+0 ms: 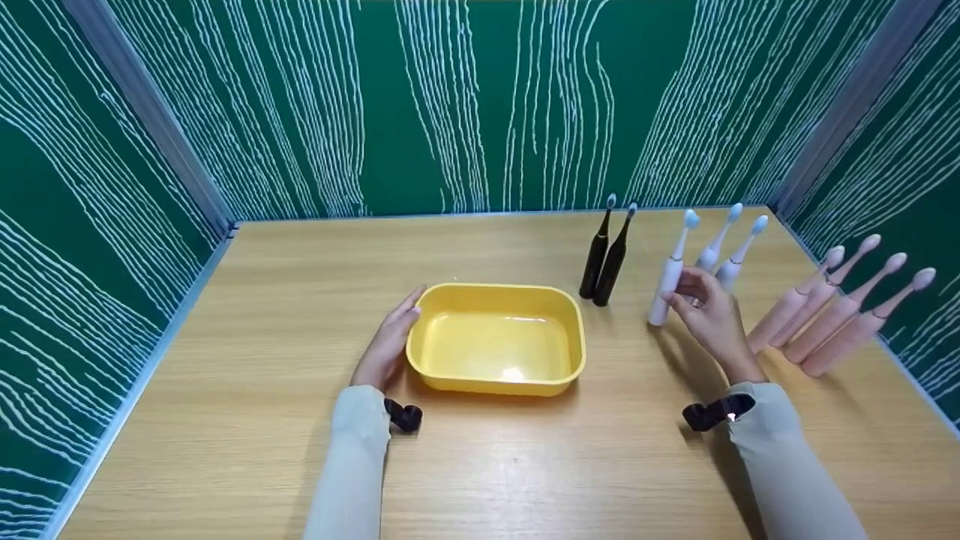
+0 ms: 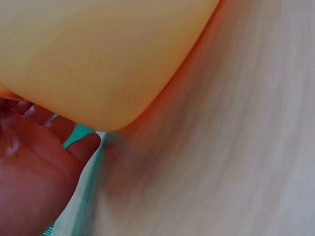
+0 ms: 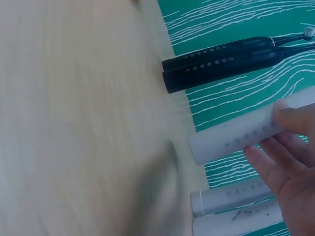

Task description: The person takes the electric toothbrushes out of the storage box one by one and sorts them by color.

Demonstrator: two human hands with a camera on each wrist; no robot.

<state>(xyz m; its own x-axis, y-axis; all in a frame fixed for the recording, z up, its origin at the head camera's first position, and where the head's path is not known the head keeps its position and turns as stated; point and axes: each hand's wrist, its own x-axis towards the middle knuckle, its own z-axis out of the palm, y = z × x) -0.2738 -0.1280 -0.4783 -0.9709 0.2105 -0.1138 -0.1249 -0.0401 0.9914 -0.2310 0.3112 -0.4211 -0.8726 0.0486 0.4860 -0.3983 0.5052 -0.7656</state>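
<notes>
My right hand (image 1: 709, 319) pinches the handle of a white electric toothbrush (image 1: 666, 289) between thumb and fingers. The brush is upright, leaning slightly, its pale blue head on top; the right wrist view shows a row of small marks along its handle (image 3: 236, 138). Two more white toothbrushes (image 1: 729, 271) stand just behind that hand, partly covered by it. On the left side of a yellow plastic basin (image 1: 487, 386), my left hand (image 1: 384, 341) rests against the wall with fairly straight fingers. From the left wrist, the basin's underside corner (image 2: 108, 98) hides some fingertips.
Two black electric toothbrushes (image 1: 613, 266) stand close together behind the basin's right end. Several pink electric toothbrushes (image 1: 841, 330) are grouped at the right. Green walls (image 1: 510, 112) with white wavy lines enclose the wooden table (image 1: 247, 390) at the back and sides.
</notes>
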